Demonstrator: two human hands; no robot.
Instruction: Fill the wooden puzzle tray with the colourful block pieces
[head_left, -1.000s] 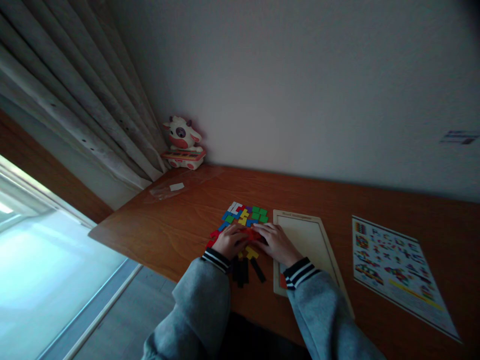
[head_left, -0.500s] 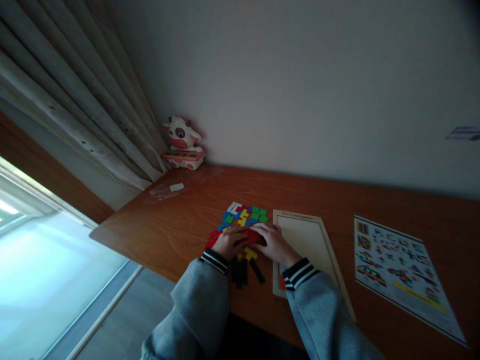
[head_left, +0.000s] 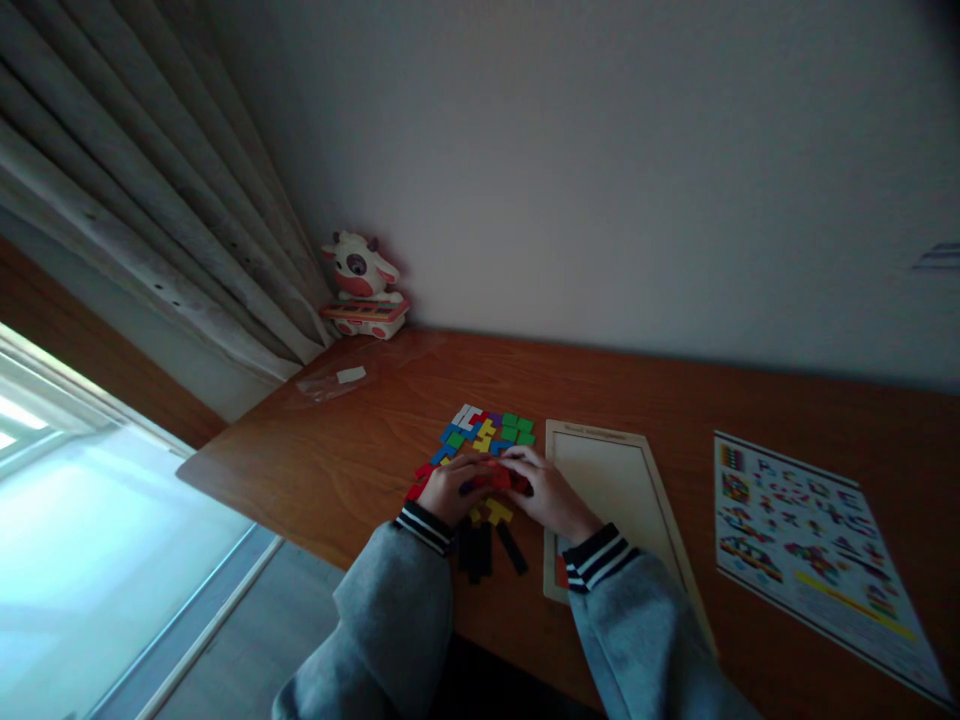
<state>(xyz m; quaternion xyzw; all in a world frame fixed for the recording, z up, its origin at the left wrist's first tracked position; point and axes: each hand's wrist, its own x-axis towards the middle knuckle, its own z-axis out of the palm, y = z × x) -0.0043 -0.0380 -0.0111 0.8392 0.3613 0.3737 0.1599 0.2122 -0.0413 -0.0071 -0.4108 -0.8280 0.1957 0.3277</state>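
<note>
My left hand [head_left: 451,490] and my right hand [head_left: 551,492] meet over a spread of coloured flat puzzle pieces. Between the fingertips are red puzzle pieces [head_left: 496,476], with both hands curled round them; how many there are is hidden by the fingers. Beyond the hands lie green pieces [head_left: 517,428], white pieces [head_left: 466,416] and a yellow zigzag piece [head_left: 486,434]. Nearer to me are yellow pieces [head_left: 498,511] and black bars [head_left: 475,550]. Under my right forearm sits a shallow wooden tray [head_left: 596,433], with a bit of red at its lower left.
A printed sheet of coloured pattern pictures [head_left: 821,565] lies on the right of the wooden table [head_left: 360,460]. A cow toy with a keyboard [head_left: 365,285] stands in the back left corner, near a clear plastic bag [head_left: 322,386] and the curtain [head_left: 187,200].
The view has shifted slightly. My fingers have moved a little on the red pieces, which show more between the hands now. The other things lie as before.
</note>
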